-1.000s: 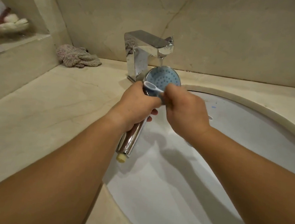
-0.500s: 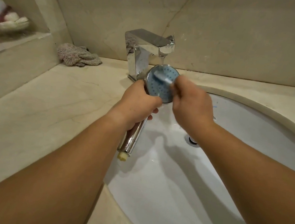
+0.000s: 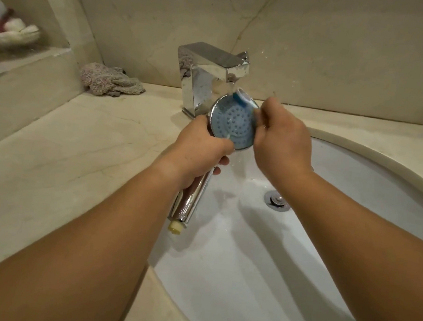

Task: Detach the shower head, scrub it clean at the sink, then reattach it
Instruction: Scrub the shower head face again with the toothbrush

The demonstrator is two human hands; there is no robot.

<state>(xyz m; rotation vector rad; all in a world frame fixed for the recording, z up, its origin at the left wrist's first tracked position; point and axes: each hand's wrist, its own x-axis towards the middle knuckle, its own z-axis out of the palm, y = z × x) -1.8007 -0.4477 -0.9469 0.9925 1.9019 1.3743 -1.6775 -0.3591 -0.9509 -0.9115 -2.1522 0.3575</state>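
Observation:
My left hand [image 3: 201,146] grips the chrome shower head [image 3: 233,122] just below its round blue face, which is tilted up toward me over the white sink [image 3: 356,188]. Its chrome handle runs down to a cream threaded end [image 3: 176,227]. My right hand [image 3: 282,141] holds a toothbrush [image 3: 241,97] whose blue-and-white head rests on the top rim of the face. Water runs from the chrome tap [image 3: 213,68] onto that spot and down into the basin.
A crumpled grey-pink cloth [image 3: 110,81] lies on the beige marble counter [image 3: 65,152] left of the tap. The drain plug [image 3: 277,200] sits in the basin. A raised ledge at far left holds blurred white and red items [image 3: 12,31].
The toothbrush has travelled from the lower left edge of the blue face up across it to the top rim. The shower head stays in about the same place under the running water.

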